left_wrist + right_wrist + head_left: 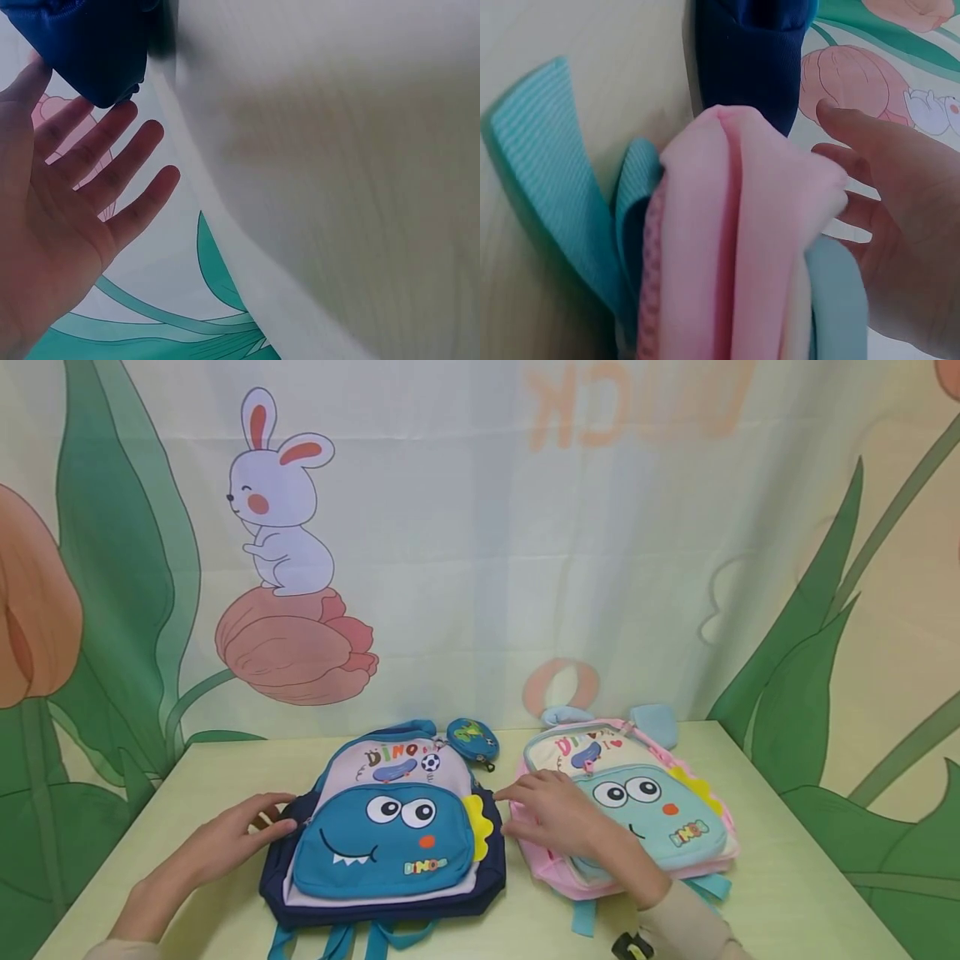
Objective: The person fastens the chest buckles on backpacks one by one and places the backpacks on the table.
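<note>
A navy and teal dinosaur backpack (352, 835) lies face up on the table, its base toward me. At its left side is my left hand (238, 833), thumb and fingertips right at the navy side panel. The left wrist view shows these fingers spread and nearly straight beside the navy corner (90, 52). My right hand (558, 814) reaches across a pink and mint dinosaur backpack (656, 827), fingertips beside the blue bag's right edge. In the right wrist view, the pink bag's side (720, 225) covers part of that hand, whose fingers hold nothing.
A small round dinosaur pouch (472, 739) lies by the blue bag's top right. Teal straps (405, 935) stick out below the blue bag, and a mint strap (583, 917) below the pink one. Behind the table (795, 877) hangs a printed curtain (450, 568).
</note>
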`<action>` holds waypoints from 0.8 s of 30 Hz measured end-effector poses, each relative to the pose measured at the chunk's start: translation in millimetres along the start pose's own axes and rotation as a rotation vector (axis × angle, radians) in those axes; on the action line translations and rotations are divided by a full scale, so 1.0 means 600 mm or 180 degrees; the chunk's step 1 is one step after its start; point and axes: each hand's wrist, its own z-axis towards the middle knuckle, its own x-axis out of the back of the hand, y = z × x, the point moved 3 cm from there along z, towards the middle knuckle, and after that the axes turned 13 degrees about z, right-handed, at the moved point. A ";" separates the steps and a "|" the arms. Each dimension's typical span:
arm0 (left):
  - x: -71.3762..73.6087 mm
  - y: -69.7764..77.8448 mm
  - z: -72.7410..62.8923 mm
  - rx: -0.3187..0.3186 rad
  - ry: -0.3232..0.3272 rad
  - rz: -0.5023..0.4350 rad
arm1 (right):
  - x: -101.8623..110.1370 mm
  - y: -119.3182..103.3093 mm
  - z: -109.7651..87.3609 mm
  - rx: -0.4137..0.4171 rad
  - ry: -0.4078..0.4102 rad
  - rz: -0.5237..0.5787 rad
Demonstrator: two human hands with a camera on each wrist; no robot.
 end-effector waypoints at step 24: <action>-0.013 -0.003 -0.003 -0.0037 -0.0093 -0.0139 | -0.031 -0.016 0.020 0.0089 -0.0182 -0.0186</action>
